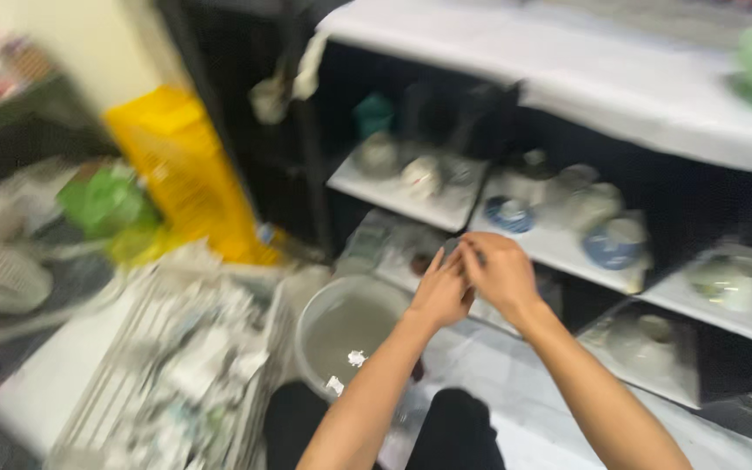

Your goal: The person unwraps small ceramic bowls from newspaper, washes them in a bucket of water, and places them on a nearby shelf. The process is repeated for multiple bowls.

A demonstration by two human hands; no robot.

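The left hand (pixel 439 292) and right hand (pixel 500 271) meet in front of the body, fingers curled together around a small dark thing (pixel 451 248) pinched between them; blur hides what it is, and which hand truly grips it cannot be told. Both hover above a round bucket (pixel 347 329) of cloudy water with white scraps floating in it, the hands just beyond its far rim. Left of the bucket lies a wire rack (pixel 176 365) heaped with pale bits. Behind the hands, dark shelves (pixel 559 248) carry bowls, two of them blue and white (pixel 613 244). A yellow crate (pixel 183 178) leans further left. The step looks like working the small thing between the fingers; any next move calls for a firm pinch so it does not drop into the water
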